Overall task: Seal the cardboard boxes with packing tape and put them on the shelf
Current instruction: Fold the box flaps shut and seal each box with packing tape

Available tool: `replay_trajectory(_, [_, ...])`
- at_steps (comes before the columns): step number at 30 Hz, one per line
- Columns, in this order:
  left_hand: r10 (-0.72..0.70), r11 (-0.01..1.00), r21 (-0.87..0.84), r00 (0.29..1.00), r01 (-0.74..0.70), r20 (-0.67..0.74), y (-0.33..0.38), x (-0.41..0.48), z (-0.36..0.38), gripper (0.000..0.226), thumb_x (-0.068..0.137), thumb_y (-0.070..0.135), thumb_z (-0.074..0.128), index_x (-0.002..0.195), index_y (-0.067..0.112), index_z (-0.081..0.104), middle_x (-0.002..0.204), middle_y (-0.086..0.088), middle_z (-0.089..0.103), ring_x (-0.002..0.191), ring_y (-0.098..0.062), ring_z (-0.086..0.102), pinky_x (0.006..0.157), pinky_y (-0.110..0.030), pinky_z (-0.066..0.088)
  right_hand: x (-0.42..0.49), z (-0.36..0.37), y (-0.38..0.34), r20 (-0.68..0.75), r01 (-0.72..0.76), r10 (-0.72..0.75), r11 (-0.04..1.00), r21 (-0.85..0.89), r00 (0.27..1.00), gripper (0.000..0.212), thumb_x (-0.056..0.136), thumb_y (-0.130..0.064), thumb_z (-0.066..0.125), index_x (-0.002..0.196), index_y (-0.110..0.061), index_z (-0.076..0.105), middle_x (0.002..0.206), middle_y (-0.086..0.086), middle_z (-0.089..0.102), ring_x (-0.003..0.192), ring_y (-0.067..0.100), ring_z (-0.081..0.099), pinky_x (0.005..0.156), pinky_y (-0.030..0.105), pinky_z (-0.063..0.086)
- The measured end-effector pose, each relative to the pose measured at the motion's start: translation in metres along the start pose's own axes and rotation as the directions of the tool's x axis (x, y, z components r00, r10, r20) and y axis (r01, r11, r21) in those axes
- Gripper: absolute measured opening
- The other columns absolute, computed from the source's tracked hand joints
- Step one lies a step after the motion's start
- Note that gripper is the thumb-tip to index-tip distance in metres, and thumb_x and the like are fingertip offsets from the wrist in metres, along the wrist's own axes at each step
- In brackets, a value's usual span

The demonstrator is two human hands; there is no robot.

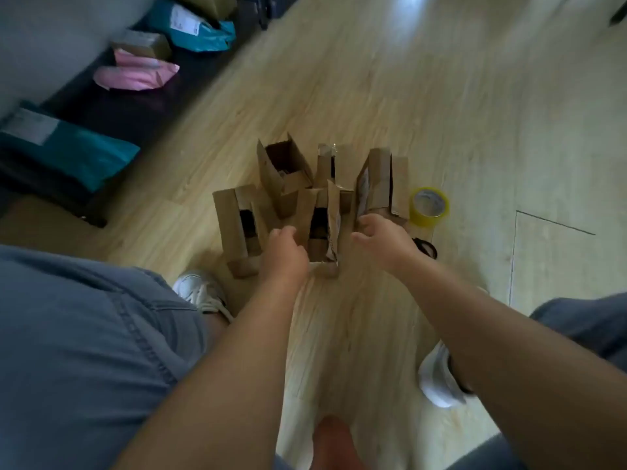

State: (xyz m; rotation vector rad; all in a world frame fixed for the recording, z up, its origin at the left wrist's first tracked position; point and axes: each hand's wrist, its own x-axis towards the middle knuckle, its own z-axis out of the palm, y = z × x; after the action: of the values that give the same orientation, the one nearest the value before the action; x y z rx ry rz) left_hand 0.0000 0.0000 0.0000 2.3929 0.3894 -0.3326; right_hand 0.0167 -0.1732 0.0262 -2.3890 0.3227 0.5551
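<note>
Five open cardboard boxes (315,198) are standing in a tight cluster on the wooden floor (475,113), their flaps sticking up. The person is leaning over them with both arms stretched down.

The left hand (285,249) is sitting in the gap between the front left box (234,225) and the front middle box (322,232), its knuckles facing the camera and its fingers curling in towards the middle box's left flap. The picture is blurred there, so I cannot tell whether it is gripping the flap or only touching it.

The right hand (380,235) is hovering just to the right of the front middle box, at the near lower edge of the right box (380,184). Its thumb is pointing towards the middle box and its fingers are bending down against the right box; whether it is grasping anything I cannot tell.

A yellow roll of tape (429,206) is lying on the floor just beside the right box, near the right hand but apart from it. A dark looped thing (425,247) is lying below the roll, partly hidden by the right wrist.

At the upper left a low dark shelf (118,110) is carrying teal mail bags (74,154), a pink bag (135,72) and a small sealed box (142,44). White shoes (200,290) are showing below grey-blue trouser legs (84,334)
</note>
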Motion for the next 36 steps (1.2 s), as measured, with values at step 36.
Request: replay_trajectory(36, [-0.212, 0.878, -0.371, 0.940, 0.303, 0.265, -0.018, -0.035, 0.047, 0.075, 0.077, 0.006, 0.078, 0.145, 0.017, 0.048, 0.133, -0.003, 0.059, 0.112, -0.025, 0.062, 0.092, -0.044, 0.057, -0.017, 0.053, 0.044, 0.010, -0.204, 0.211, 0.926, 0.319, 0.977, 0.038, 0.093, 0.002, 0.046, 0.121, -0.017, 0.063, 0.101, 0.003, 0.066, 0.088, 0.019, 0.061, 0.055, 0.025, 0.043])
